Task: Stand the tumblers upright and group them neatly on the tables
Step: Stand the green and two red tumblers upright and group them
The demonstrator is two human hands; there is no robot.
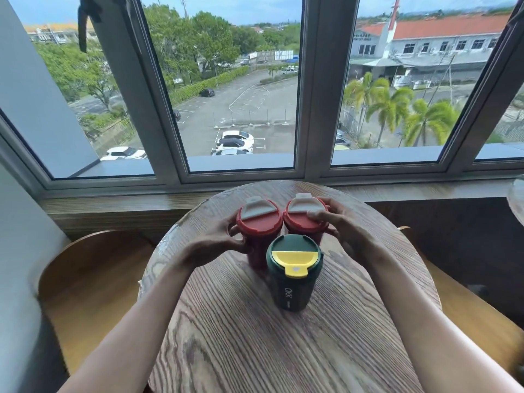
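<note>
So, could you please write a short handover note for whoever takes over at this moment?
Left hand: gripping the left red tumbler.
Right hand: gripping the right red tumbler.
Green tumbler: free, just in front of the red pair.
Done: all three stand upright, clustered on the round wooden table.
Left: release both hands; any other tables are out of view.

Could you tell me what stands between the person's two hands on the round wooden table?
In the head view, two upright red tumblers stand side by side between the left hand and right hand.
</note>
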